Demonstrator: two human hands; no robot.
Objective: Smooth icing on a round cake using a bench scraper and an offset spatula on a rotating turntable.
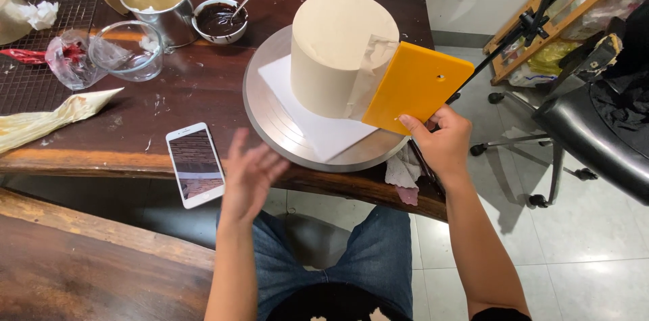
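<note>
A tall round cake (334,51) covered in smooth cream icing stands on a white square board (324,133) on a metal turntable (270,118). My right hand (443,142) grips an orange plastic scraper (416,86) by its lower edge, and the scraper's left edge rests against the cake's right side, where a smear of icing shows. My left hand (249,176) hovers open in front of the turntable's near rim, blurred, holding nothing.
A white phone (196,164) lies on the dark wooden table (196,84). Behind it are a glass bowl (128,51), a metal cup of cream (157,3), a chocolate bowl with spoon (220,20) and a piping bag (54,118). A black chair (595,132) stands right.
</note>
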